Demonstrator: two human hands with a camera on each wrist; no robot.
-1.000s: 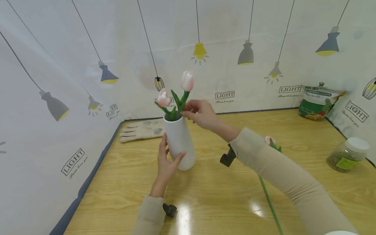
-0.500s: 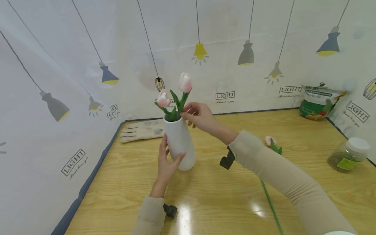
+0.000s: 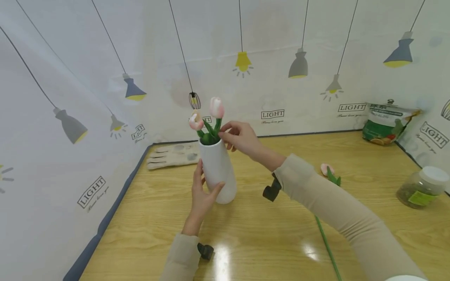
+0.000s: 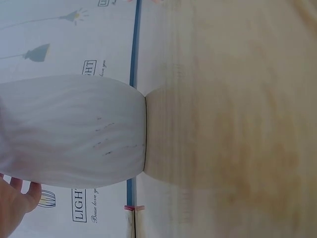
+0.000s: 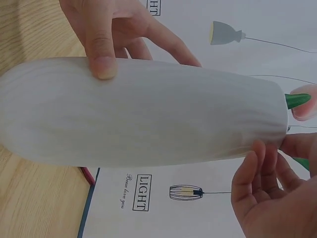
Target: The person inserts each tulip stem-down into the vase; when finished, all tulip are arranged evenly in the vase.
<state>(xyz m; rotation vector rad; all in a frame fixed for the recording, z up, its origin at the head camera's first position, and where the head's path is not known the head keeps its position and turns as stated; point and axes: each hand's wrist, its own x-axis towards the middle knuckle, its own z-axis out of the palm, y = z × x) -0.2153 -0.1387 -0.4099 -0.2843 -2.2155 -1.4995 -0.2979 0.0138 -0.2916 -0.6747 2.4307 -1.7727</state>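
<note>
My left hand point(image 3: 204, 201) grips the lower body of a white vase point(image 3: 218, 166), fingers on its left side and thumb across its front. The ribbed vase point(image 4: 74, 131) stands on the table, leaning a little left in the head view. Two pink-and-white artificial tulips rise from its mouth, a left tulip point(image 3: 195, 121) and a taller right tulip point(image 3: 216, 107). At the rim, my right hand point(image 3: 242, 140) pinches the right tulip just below its green leaves. In the right wrist view, the right-hand fingers point(image 5: 255, 163) sit right against the vase's rim; the stems inside are hidden.
Another tulip point(image 3: 327, 238) lies on the wooden table point(image 3: 267, 242), partly behind the right forearm. White work gloves point(image 3: 172, 156) lie behind the vase. A lidded jar point(image 3: 422, 187) and a green-and-white pouch point(image 3: 386, 124) stand at the right. Printed sheeting encloses the back and left.
The right tulip has sunk lower into the vase and shifted left, with my right hand at the rim. The left tulip sits slightly lower and has turned. My left hand keeps its grip.
</note>
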